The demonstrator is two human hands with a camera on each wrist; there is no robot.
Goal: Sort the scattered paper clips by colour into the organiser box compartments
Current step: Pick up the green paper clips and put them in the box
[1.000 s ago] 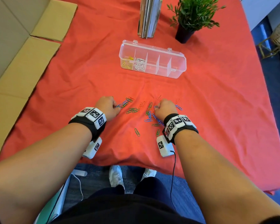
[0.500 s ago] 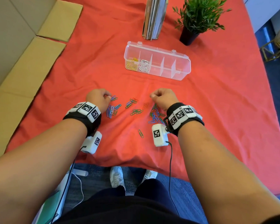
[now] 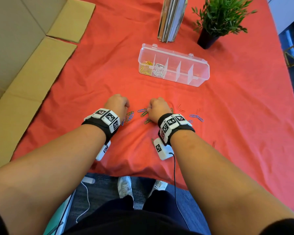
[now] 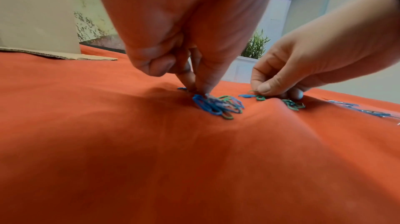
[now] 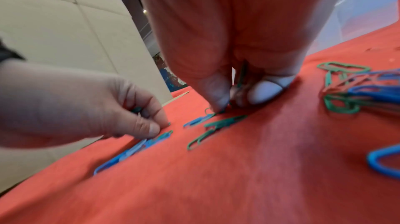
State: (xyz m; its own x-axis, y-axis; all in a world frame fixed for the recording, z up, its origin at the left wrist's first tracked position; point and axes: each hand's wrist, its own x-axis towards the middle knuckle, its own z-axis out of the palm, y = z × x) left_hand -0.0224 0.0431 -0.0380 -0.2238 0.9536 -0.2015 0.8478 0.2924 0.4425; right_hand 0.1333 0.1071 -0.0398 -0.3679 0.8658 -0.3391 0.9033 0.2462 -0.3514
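Observation:
The clear organiser box lies open at the far middle, with yellow clips in its leftmost compartment and white clips in the one beside it. Blue and green paper clips lie scattered on the red cloth near me. My left hand pinches into a small heap of blue clips. Close to its right, my right hand is curled with green clips tucked inside, its thumb tip on another green clip. More blue clips lie further right.
A red cloth covers the table, rumpled near my hands. Upright books and a potted plant stand behind the box. Flattened cardboard lies along the left. A few red clips blend into the cloth.
My two hands have drawn closer together over the clips, the left moving right and the right moving left. The left clips now lie bunched at the left fingertips.

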